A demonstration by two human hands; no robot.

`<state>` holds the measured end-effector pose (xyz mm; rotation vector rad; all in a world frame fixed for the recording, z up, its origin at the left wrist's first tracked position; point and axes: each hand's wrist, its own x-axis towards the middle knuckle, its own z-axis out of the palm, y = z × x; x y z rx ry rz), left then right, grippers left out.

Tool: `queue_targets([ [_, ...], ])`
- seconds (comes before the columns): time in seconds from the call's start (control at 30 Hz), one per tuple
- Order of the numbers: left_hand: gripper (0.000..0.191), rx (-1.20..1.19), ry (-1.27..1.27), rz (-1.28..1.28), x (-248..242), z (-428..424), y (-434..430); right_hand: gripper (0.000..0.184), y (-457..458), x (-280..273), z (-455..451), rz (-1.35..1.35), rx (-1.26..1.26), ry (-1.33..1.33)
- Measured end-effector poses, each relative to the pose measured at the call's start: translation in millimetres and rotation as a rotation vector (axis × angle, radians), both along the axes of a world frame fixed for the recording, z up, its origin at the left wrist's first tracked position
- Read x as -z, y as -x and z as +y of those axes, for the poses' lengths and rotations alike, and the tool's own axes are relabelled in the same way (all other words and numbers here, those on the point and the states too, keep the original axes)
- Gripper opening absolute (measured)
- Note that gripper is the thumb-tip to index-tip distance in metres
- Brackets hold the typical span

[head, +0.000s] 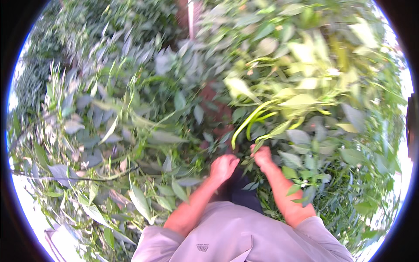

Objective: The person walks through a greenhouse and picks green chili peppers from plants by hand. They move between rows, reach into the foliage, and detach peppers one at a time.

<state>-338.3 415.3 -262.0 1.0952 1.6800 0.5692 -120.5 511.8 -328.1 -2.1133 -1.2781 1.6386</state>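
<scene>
My left hand [223, 167] is in front of my body with its fingers curled in. Whether anything is inside it cannot be made out. Slightly to its right, my right hand [262, 157] has bent fingers at a leaf [258, 145] and thin stems; its grip on them is unclear. Just above both hands hang long, slender green chili peppers [245, 122], curved and bright in the light. They grow from a leafy pepper plant [301, 101] whose sunlit leaves are blurred.
Dense pepper foliage [114, 137] crowds the left side. Between the rows runs a strip of reddish soil [216, 111]. A pale upright strip [191, 19] stands at the top. At the left, a thin dark cord or stem [81, 179] crosses the leaves. Small white flowers [334, 72] dot the plants.
</scene>
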Motion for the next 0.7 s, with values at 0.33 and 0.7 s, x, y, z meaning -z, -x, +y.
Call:
queue_targets([
  [0.33,0.033,0.181,-0.041,0.004,-27.0,-4.2,-3.1,0.047,-21.9,-111.3,-73.4,-0.333,-0.617,-0.163],
  [0.7,0.039,0.287,-0.114,0.029,-50.0,35.9,-18.9,0.053,-77.4,-165.6,-89.8,-0.317,-0.527,-0.147],
])
